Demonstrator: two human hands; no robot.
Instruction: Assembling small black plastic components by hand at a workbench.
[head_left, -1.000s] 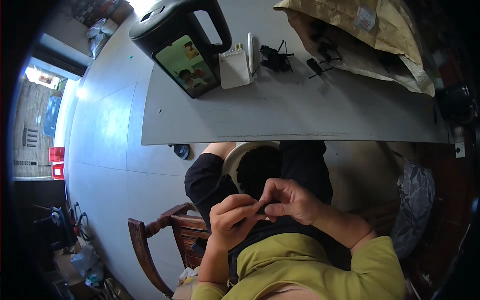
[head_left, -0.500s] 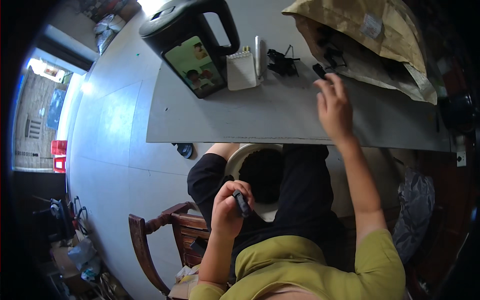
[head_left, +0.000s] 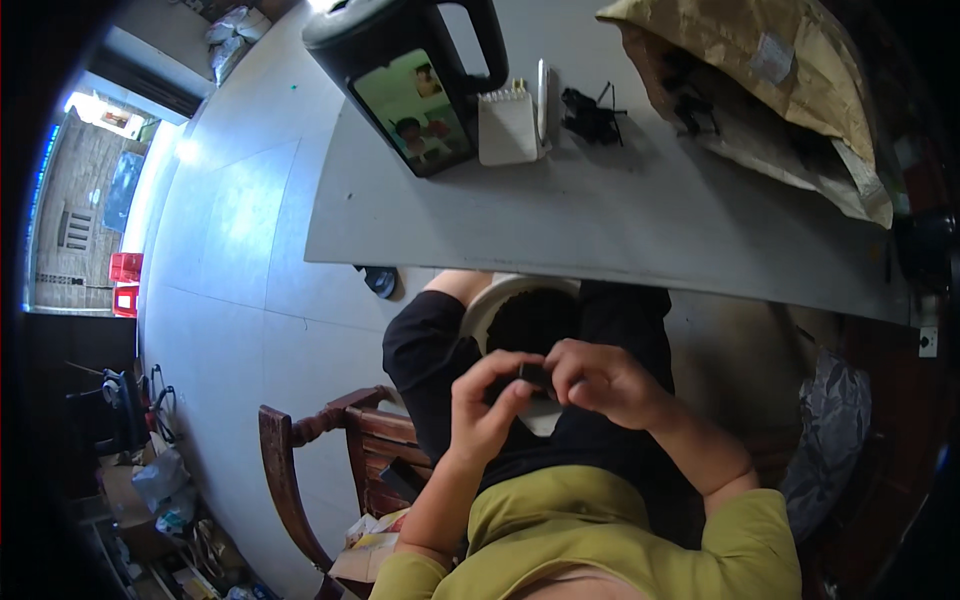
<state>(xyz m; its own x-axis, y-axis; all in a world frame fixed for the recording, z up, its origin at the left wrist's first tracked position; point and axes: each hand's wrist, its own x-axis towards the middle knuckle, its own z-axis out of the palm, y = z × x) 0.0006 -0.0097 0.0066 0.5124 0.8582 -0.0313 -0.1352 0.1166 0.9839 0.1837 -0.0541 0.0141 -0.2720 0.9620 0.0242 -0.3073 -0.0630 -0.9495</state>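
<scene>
Above my lap, my left hand (head_left: 485,400) and my right hand (head_left: 608,385) meet with fingertips almost touching. Between them is a small black part (head_left: 533,375), pinched by the left fingers. Right-hand fingers curl closed against its other side; whether they grip a second piece is hidden. Below the hands, between my legs, stands a whitish tub (head_left: 474,322) with a dark mass inside. On the grey table (head_left: 480,225) a small pile of black parts with thin prongs (head_left: 592,118) lies beyond the hands. More black pieces (head_left: 695,110) show at the mouth of a brown paper bag (head_left: 740,35).
A black jug (head_left: 345,35) with a large handle stands at the back left, a lit phone (head_left: 415,110) leaning on it. Beside it lie a spiral notepad (head_left: 507,130) and a white pen (head_left: 542,95). The table edge crosses above my knees. A wooden chair (head_left: 385,440) is left.
My right hand has come back from the table by the paper bag to my left hand. The small black piece it was touching there is gone from the tabletop. The view has shifted slightly.
</scene>
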